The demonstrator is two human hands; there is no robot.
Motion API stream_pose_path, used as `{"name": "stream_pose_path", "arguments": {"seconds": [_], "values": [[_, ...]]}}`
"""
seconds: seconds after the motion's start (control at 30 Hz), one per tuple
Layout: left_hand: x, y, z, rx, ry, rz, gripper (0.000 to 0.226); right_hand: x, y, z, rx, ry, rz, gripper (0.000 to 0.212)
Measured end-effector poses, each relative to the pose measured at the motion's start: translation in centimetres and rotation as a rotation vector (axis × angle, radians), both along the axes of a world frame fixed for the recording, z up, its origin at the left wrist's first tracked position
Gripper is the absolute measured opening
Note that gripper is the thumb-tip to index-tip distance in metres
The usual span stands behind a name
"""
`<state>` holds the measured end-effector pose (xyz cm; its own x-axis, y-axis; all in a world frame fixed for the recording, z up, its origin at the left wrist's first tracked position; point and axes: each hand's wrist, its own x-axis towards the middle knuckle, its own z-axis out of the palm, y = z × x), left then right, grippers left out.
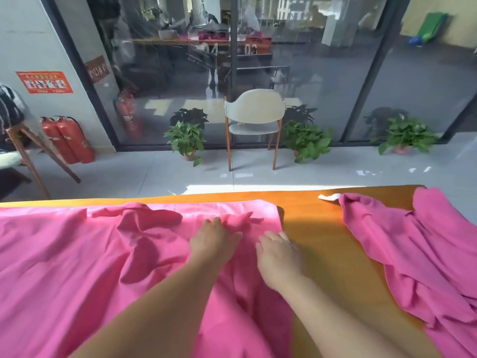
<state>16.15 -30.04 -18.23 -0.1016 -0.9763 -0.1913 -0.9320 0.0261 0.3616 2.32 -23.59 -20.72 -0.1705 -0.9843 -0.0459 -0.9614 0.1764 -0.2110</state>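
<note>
Pink cloth (103, 254) lies spread and rumpled over the left and middle of the orange table (317, 228), its right edge running down just beside my right wrist. A knot of folds bunches up near its far edge. My left hand (214, 237) is flat on the fabric, palm down and fingers straight, with the tips right at those wrinkles and nothing pinched. My right hand (280, 254) sits at the cloth's right border, palm down with loosely extended fingers close together. It rests partly on the fabric and partly over bare wood, gripping nothing as far as I can see. Off to the right, well apart across a strip of table, a second pink cloth (426, 254) is heaped and hangs over the table's right side. A small white tag (329, 197) lies at its far corner by the table's far edge. Beyond the table, a pale chair (255, 117) stands on the tiled floor against the glass wall (335, 86), with potted plants (185, 138) on either side of it and red fire extinguishers (67, 140) at the far left.
</note>
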Motion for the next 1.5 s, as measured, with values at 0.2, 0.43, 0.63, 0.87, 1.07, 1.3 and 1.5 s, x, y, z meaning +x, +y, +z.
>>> {"name": "stream_pose_path", "arguments": {"seconds": [0.2, 0.43, 0.63, 0.87, 1.07, 1.3, 1.5], "values": [[-0.1, -0.6, -0.4, -0.118, 0.202, 0.181, 0.018, -1.7, -4.7, 0.0, -0.086, -0.067, 0.035, 0.044], [0.6, -1.4, -0.2, -0.056, 0.742, 0.394, 0.03, -2.3, -7.2, -1.3, 0.056, -0.091, 0.01, 0.048], [0.7, -0.9, 1.1, -0.033, 0.754, 0.123, 0.022, 2.3, -4.9, 4.1, -0.109, -0.931, -0.193, 0.062], [-0.3, 0.4, 1.2, -0.032, 0.578, -0.141, 0.038, 1.9, -5.2, 2.7, -0.184, -0.977, -0.545, 0.024], [2.9, -2.9, -0.1, -0.139, 0.327, -0.071, 0.038, -0.3, -9.1, 1.4, -0.144, -0.885, -0.691, 0.034], [1.8, -5.7, -2.3, -0.108, 0.114, -0.393, 0.038, -0.9, -9.6, 0.8, -0.053, -0.842, -0.744, 0.041], [-1.7, -7.0, -2.2, -0.102, 0.097, -0.562, 0.04, -1.8, -9.5, 0.5, -0.135, -1.082, -0.772, 0.014]]}}
